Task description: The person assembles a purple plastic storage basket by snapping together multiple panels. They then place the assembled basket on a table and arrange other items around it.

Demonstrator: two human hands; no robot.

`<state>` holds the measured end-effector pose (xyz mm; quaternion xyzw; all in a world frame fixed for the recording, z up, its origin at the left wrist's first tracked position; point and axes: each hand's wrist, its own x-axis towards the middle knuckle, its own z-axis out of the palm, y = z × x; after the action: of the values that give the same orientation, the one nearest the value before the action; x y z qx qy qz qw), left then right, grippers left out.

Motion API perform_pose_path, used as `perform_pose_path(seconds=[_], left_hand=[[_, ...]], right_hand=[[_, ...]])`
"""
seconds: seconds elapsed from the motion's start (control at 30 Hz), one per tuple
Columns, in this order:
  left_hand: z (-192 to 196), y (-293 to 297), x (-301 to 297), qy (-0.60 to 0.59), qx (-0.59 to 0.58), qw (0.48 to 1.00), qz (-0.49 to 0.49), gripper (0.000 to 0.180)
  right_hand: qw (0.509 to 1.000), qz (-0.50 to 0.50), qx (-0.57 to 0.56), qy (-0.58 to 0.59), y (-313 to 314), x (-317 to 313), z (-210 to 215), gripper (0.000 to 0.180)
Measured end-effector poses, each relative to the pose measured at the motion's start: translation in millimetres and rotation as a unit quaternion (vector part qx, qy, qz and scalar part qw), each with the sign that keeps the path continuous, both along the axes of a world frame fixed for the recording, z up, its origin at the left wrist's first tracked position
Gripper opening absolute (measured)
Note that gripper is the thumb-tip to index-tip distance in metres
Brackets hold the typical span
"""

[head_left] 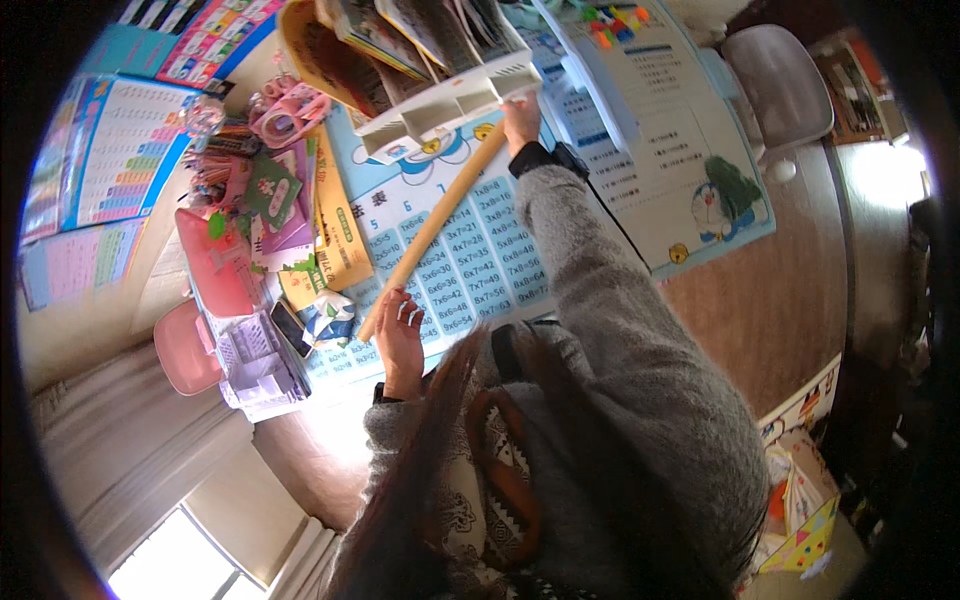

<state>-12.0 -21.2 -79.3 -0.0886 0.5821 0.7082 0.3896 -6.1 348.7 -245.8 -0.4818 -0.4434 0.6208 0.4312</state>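
While a long tan rolled-up paper tube [435, 228] is stretched slantwise across the middle of the frame, its lower end is gripped by the left hand [398, 338], fingers curled round it, just left of centre. Its upper end is held by the right hand [520, 120], closed at the top centre, right beside the corner of a white plastic file rack [455, 100] stuffed with books. Under the tube, a pale blue multiplication chart mat [480, 260] is seen spread over the worktop [770, 300], whose brown wood is bared at the right. Grey knitted sleeves [620, 330] are worn on both arms. At the left of the frame, a pink plastic box [215, 270] and a yellow booklet [335, 235] are crowded together beside the mat. A grey chair [780, 85] is glimpsed at the upper right.
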Motion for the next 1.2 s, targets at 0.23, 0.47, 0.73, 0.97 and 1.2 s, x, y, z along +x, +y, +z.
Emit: perform_pose_path(seconds=[0.23,0.47,0.73,0.97,1.2], left_hand=[[0.8,10.9,2.8,0.007,0.007,0.994,-0.113,0.023],[-14.8,36.1,-7.1,0.086,-0.042,0.92,-0.381,0.028],[-35.7,30.3,6.1,0.057,-0.033,0.932,-0.356,0.03],[72.8,-110.8,-81.5,0.198,0.054,0.965,-0.165,0.029],[282.3,-366.7,-265.2,0.535,0.001,0.839,0.095,0.023]], right_hand=[[0.955,0.282,-0.016,-0.094,-28.4,29.7,69.3,0.029],[0.817,0.558,-0.144,-0.01,-168.4,92.8,147.1,0.032],[0.899,0.377,-0.153,-0.161,-164.6,139.9,87.5,0.014],[0.89,0.398,-0.119,-0.187,-148.0,131.2,110.2,0.007],[0.894,0.374,0.173,-0.178,-145.8,48.3,258.9,0.021]])
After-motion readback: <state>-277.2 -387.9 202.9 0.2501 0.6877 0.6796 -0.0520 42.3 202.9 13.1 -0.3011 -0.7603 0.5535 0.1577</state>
